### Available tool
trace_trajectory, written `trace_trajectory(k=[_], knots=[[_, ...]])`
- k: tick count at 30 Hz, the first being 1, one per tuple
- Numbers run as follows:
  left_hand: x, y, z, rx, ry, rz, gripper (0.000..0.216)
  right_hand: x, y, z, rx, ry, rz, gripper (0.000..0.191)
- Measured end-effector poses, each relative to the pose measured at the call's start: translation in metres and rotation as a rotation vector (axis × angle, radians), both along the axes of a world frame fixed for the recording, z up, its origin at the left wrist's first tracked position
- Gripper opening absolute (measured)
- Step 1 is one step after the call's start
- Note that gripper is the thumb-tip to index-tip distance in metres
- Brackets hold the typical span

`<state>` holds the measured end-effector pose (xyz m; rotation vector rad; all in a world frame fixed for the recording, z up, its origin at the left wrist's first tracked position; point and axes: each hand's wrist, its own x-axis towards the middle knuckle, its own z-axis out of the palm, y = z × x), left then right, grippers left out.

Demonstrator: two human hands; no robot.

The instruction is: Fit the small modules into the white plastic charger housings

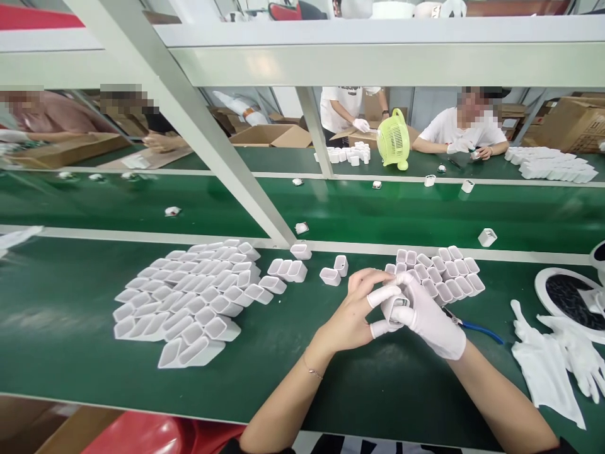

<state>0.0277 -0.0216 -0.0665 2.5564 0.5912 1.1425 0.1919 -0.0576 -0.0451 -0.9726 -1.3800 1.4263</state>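
A small white plastic housing (396,310) is held between both my hands above the green table, its opening turned toward me. My left hand (357,309), with white finger cots on some fingertips, is closed on its left side. On the right, my white-gloved right hand (432,318) wraps round the same housing, the thumb across its opening. What sits inside it is mostly covered. Just behind my hands stands a cluster of similar white housings (445,291). Two loose housings (329,276) are left of it, and a large group of them (189,296) covers the table farther left.
Blue-handled pliers (482,328) and white gloves (548,359) lie at the right, near a round white-rimmed object (567,302). A slanted metal post (212,145) crosses the view. Beyond runs a green conveyor (378,214) with small parts. Co-workers sit and stand across, beside a green fan (393,142).
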Motion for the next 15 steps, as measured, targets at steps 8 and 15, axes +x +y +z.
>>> trace_trajectory(k=[8,15], knots=[[-0.003,0.008,-0.006,-0.090,-0.011,0.028,0.046,0.003,0.009,-0.010,-0.067,0.058,0.107,0.040],[-0.013,0.018,-0.007,-0.583,-0.370,0.015,0.043,-0.020,0.007,-0.050,-0.135,0.358,0.229,0.079]])
